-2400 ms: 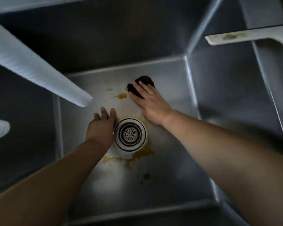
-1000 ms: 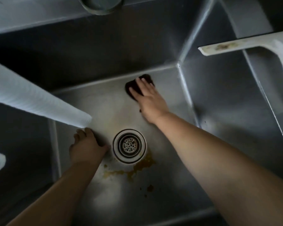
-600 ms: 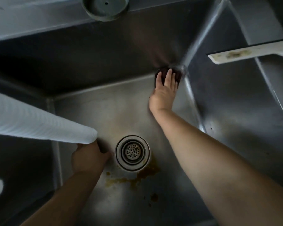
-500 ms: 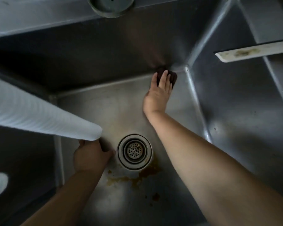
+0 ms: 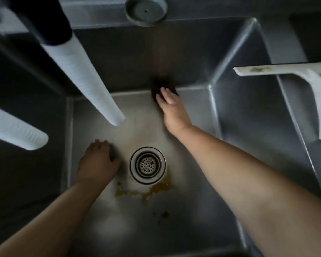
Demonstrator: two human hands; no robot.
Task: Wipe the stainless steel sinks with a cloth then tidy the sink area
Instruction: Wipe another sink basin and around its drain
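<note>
I look down into a deep stainless steel sink [image 5: 202, 210] with a round drain strainer [image 5: 147, 165] in its floor. My right hand [image 5: 171, 106] presses a dark cloth [image 5: 157, 90] with straight fingers against the floor where it meets the back wall. My left hand [image 5: 97, 161] rests on the sink floor just left of the drain, fingers loosely bent, holding nothing. Brown stains [image 5: 156, 190] lie in front of the drain.
Two white ribbed hoses [image 5: 85, 84] [image 5: 17, 133] hang over the left side of the sink. A round grey cap [image 5: 145, 11] sits on the back ledge. A white stained bracket [image 5: 285, 70] juts in over the second basin [image 5: 252, 115] on the right.
My right hand has slid the cloth left along the back edge, out of the far right corner. My left hand has stayed beside the drain. The view has tilted up a little.
</note>
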